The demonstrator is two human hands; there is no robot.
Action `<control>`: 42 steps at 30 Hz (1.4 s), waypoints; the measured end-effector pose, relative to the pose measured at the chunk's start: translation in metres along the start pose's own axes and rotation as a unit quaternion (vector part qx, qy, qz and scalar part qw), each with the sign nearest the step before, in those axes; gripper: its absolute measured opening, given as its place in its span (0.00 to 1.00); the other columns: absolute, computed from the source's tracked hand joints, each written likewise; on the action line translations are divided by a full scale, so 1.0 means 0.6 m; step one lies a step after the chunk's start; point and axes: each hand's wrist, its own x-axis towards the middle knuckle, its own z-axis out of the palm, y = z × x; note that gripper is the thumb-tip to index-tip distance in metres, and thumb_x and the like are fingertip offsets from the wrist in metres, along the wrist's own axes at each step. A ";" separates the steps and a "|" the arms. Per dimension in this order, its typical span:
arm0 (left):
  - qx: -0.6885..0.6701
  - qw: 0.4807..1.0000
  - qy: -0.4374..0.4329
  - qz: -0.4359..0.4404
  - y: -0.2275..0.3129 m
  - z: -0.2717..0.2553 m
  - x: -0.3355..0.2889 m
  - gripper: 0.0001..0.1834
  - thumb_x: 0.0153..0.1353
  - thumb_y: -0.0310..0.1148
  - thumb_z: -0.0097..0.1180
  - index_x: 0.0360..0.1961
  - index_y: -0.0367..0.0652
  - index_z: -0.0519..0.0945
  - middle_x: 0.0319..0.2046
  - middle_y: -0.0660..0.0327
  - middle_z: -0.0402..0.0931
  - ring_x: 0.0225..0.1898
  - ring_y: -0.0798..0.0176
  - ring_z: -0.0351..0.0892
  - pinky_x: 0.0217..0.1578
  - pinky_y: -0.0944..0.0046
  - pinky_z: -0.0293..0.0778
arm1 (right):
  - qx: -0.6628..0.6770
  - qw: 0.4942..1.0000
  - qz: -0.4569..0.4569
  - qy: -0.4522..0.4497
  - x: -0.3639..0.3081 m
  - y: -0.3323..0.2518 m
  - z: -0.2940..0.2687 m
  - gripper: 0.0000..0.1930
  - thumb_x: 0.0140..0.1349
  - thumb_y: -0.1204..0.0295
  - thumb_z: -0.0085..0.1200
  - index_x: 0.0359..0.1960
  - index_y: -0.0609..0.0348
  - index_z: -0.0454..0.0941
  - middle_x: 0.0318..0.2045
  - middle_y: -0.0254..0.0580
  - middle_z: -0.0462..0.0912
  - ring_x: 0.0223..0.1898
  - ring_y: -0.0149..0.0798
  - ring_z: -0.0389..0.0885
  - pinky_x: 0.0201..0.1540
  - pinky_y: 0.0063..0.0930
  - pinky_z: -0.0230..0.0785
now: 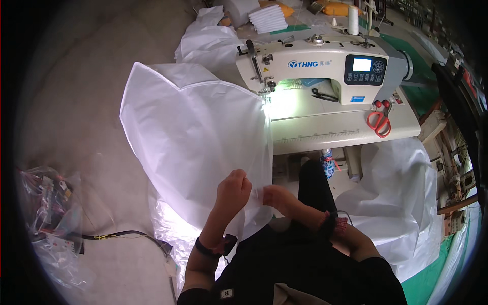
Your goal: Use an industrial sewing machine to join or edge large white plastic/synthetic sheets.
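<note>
A large sheet of thin white fabric [198, 132] with a corded upper edge hangs from the front of a sewing machine [310, 63]. Its top right corner lies at the lit needle area. My left hand [234, 190] is closed in a fist over the lower right part of the fabric, its fingertips mostly hidden. Beside it, my right hand [279, 198] has its fingers bent together at the fabric's right edge, gripping it. The two hands are a short way apart, below the machine table [320, 129].
Red-handled scissors [379, 123] and black thread snips [324, 95] lie on the machine table. More white fabric [391, 198] hangs at the right. A clear plastic bag of small items [51, 203] and a dark cable [127, 234] are on the floor at the left. A thread cone [353, 20] stands behind the machine.
</note>
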 end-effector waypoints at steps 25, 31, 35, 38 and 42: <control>0.012 0.998 -0.043 -0.036 0.026 -0.053 0.018 0.18 0.57 0.30 0.48 0.50 0.38 0.71 0.20 0.45 0.74 0.24 0.43 0.75 0.29 0.50 0.70 | -0.446 0.844 -0.098 0.282 -0.007 -0.031 -0.028 0.26 0.56 0.59 0.55 0.50 0.67 0.69 0.37 0.54 0.79 0.37 0.42 0.80 0.40 0.31 0.71; 0.097 0.994 -0.041 0.017 0.034 -0.078 0.034 0.18 0.55 0.30 0.50 0.48 0.37 0.74 0.21 0.45 0.73 0.24 0.46 0.75 0.28 0.54 0.70 | -0.228 0.960 -0.013 0.164 0.045 0.027 -0.056 0.21 0.57 0.69 0.53 0.49 0.72 0.68 0.40 0.49 0.77 0.39 0.38 0.78 0.43 0.27 0.70; 0.091 0.994 -0.042 0.054 0.025 -0.069 0.025 0.17 0.55 0.30 0.50 0.46 0.36 0.74 0.23 0.44 0.74 0.27 0.44 0.76 0.29 0.54 0.72 | 0.028 0.995 0.016 0.090 0.048 0.043 -0.066 0.19 0.57 0.72 0.51 0.48 0.72 0.69 0.40 0.44 0.77 0.38 0.35 0.77 0.42 0.26 0.70; 0.006 0.999 -0.045 -0.002 0.016 -0.036 0.014 0.15 0.56 0.30 0.49 0.44 0.37 0.75 0.23 0.44 0.74 0.27 0.43 0.75 0.29 0.51 0.71 | 0.031 0.992 0.034 0.119 0.034 0.048 -0.059 0.13 0.59 0.74 0.48 0.45 0.63 0.72 0.37 0.40 0.78 0.38 0.30 0.76 0.41 0.27 0.70; 0.002 0.986 -0.165 -0.021 0.024 0.048 -0.004 0.10 0.57 0.33 0.47 0.38 0.40 0.71 0.24 0.42 0.73 0.29 0.39 0.75 0.27 0.46 0.70 | -0.358 0.924 -0.077 0.112 0.013 0.047 -0.035 0.10 0.61 0.70 0.47 0.38 0.64 0.74 0.29 0.37 0.79 0.34 0.28 0.76 0.36 0.29 0.70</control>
